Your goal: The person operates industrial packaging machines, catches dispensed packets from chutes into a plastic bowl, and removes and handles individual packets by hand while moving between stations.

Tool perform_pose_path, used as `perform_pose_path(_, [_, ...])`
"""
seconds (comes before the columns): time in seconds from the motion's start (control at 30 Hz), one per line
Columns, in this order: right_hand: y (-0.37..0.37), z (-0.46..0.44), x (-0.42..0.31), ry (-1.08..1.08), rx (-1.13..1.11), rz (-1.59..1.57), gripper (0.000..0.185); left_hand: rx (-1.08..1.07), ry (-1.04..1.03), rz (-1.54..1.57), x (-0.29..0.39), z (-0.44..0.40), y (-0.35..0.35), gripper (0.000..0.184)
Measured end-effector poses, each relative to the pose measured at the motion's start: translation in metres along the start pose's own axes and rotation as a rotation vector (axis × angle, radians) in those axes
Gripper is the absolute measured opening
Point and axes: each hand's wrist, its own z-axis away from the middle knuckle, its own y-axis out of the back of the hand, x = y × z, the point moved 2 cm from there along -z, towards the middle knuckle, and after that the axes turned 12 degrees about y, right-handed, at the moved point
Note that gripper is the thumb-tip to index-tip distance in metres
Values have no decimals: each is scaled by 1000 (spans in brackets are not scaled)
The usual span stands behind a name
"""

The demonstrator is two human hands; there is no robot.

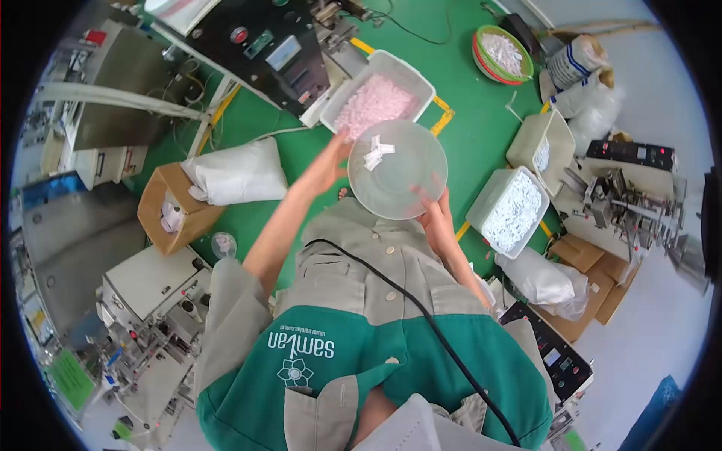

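A round translucent plastic bowl (398,188) is in front of my body, with a few small white packets (378,152) lying in its upper left part. My right hand (435,218) grips the bowl at its lower right rim, and its fingers show faintly through the plastic. At the bowl's left rim is my left hand (329,163), fingers apart; whether it touches the rim I cannot tell. Just beyond the bowl stands a whitish bin (416,75) holding many small pale pink packets (376,104), partly covered by the bowl.
A machine with a black control panel (263,56) stands ahead on the left. To the right are a bin of bluish-white pieces (514,210) and another beige bin (523,143). A cardboard box (180,218) and a white sack (244,171) lie left. Stacked baskets (502,54) sit far right.
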Motion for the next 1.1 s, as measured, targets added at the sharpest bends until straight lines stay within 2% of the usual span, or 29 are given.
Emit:
perform_pose_path(0.03, [-5, -3, 2, 4, -15, 2, 62, -123, 57, 122, -10, 20, -5, 73])
perform_pose_path(0.13, [-26, -15, 11, -19, -102, -1, 63, -245, 3, 262, -46, 55, 5, 70])
perform_pose_path(0.27, [-64, -28, 32, -95, -248, 72, 65, -192, -158, 487, -67, 94, 15, 72])
perform_pose_path(0.4, [-96, -43, 51, -326, -435, 255, 67, -48, -266, 687, -107, 110, 66, 69])
perform_pose_path(0.5, [-114, -47, 63, -355, -524, 400, 68, 247, -275, 845, -146, 137, 106, 65])
perform_pose_path(0.67, [-94, -49, 87, -490, -599, 607, 58, 589, -560, 1285, -283, 155, 196, 58])
perform_pose_path(0.73, [-88, -50, 95, -536, -574, 631, 55, 766, -582, 1350, -337, 166, 241, 58])
perform_pose_path(0.8, [-90, -55, 96, -562, -580, 733, 54, 947, -689, 1311, -355, 196, 267, 60])
perform_pose_path(0.87, [-94, -55, 93, -566, -585, 831, 53, 1045, -679, 1463, -393, 214, 315, 80])
perform_pose_path(1.0, [-92, -62, 96, -502, -617, 1087, 51, 1437, -627, 1567, -416, 268, 397, 98])
perform_pose_path(1.03, [-95, -65, 94, -515, -612, 1109, 51, 1509, -554, 1551, -432, 279, 429, 104])
perform_pose_path(1.07, [-105, -62, 89, -528, -604, 1130, 51, 1633, -466, 1484, -410, 303, 430, 107])
perform_pose_path(1.1, [-110, -61, 86, -542, -591, 1150, 51, 1806, -359, 1257, -417, 319, 453, 110])
